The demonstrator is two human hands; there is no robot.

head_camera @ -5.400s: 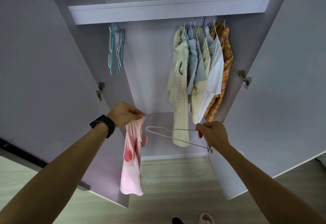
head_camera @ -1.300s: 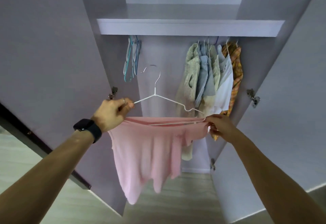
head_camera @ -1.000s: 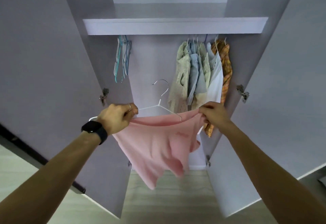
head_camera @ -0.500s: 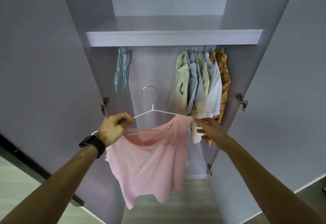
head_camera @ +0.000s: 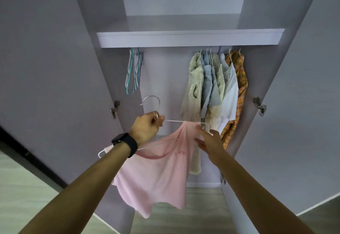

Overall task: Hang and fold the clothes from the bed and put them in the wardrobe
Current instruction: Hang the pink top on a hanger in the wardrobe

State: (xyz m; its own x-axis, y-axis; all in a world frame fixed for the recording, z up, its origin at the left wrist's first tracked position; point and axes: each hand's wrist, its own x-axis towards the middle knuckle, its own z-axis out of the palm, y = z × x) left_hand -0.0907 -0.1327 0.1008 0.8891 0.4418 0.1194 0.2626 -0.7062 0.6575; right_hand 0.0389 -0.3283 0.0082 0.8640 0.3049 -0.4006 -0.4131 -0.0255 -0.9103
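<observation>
At an open wardrobe [head_camera: 189, 38], a person's left hand [head_camera: 145, 129] grips the neck of a white hanger [head_camera: 150, 102] carrying a pink top [head_camera: 156, 174]; the right hand [head_camera: 209, 141], flat and relaxed, touches its shoulder.

Both arms reach fwd & up from the bottom corners, forearms bare, converging toward mid-frame. L hand [head_camera: 147, 128] is the higher one, back of hand to camera, fingers curled round the neck of the hanger [head_camera: 172, 121] just below its hook. Black watch [head_camera: 126, 144] sits on the L wrist, w/ a ring [head_camera: 155, 113] on one finger (which one, can't tell). R hand [head_camera: 209, 141] is lower & a bit to the right, fingers straight and slightly spread, tips touching the pink top [head_camera: 156, 178] at its shoulder, not gripping.
</observation>
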